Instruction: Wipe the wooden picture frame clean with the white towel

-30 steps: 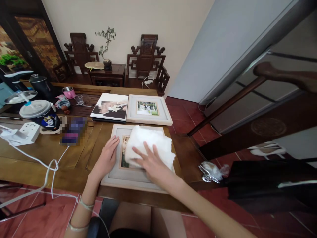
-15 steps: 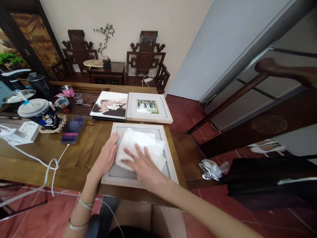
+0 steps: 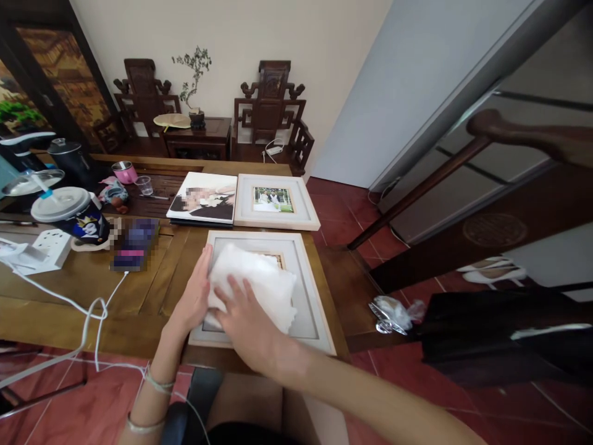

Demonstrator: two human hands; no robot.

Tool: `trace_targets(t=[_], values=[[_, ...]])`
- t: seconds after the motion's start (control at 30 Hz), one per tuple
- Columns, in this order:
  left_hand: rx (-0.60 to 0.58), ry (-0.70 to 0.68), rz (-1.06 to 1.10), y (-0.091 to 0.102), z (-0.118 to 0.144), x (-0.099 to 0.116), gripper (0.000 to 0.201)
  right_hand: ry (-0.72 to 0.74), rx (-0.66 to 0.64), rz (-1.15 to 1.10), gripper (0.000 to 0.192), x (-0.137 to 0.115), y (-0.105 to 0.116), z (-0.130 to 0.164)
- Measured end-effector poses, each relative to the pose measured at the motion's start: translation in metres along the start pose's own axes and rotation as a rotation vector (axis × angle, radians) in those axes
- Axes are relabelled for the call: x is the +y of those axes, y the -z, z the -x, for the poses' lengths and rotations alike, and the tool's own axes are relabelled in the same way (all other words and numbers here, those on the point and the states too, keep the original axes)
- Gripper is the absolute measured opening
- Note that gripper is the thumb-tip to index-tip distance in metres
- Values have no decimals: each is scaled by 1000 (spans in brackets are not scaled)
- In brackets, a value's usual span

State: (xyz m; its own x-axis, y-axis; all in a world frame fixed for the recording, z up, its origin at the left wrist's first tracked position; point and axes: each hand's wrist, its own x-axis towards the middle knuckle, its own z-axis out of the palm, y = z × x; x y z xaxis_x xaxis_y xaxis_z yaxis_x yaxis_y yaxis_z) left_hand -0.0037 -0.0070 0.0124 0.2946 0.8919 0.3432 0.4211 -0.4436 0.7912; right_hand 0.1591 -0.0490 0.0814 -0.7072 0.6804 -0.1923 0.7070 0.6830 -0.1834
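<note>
A light wooden picture frame [image 3: 319, 318] lies flat near the table's front edge. On its face is a white cloth [image 3: 264, 281], rumpled and covering most of the middle; a bit of a gold-edged picture shows behind it. My right hand [image 3: 243, 315] presses on the cloth's lower left part, fingers spread and not closed round it. Along the frame's left edge rests my left hand [image 3: 194, 293], its fingers stretched out together against the side.
Behind lie a second frame [image 3: 303, 204] with a photo and a white-covered photo album [image 3: 220, 179]. To the left are a phone [image 3: 136, 244] on a cable, a large lidded cup [image 3: 65, 207], a power strip [image 3: 50, 250] and a pink mug [image 3: 124, 172]. A wooden chair [image 3: 417, 191] stands at right.
My right hand has slid the cloth left across the frame, uncovering more of the right side and a corner of the gold-edged picture. My left hand has shifted slightly left along the edge.
</note>
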Motion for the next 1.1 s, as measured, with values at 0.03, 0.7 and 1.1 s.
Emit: trace_targets(t=[0.03,0.7,1.1], values=[[-10,11,-11,0,0,0,67,46,-19,-25,53,-1,-3,11],[-4,-31,-279,-10,-6,-16,44,167,24,-104,43,10,-1,44],[-81,-103,-277,-5,-6,-21,47,-233,-1,-44,44,52,-14,127]])
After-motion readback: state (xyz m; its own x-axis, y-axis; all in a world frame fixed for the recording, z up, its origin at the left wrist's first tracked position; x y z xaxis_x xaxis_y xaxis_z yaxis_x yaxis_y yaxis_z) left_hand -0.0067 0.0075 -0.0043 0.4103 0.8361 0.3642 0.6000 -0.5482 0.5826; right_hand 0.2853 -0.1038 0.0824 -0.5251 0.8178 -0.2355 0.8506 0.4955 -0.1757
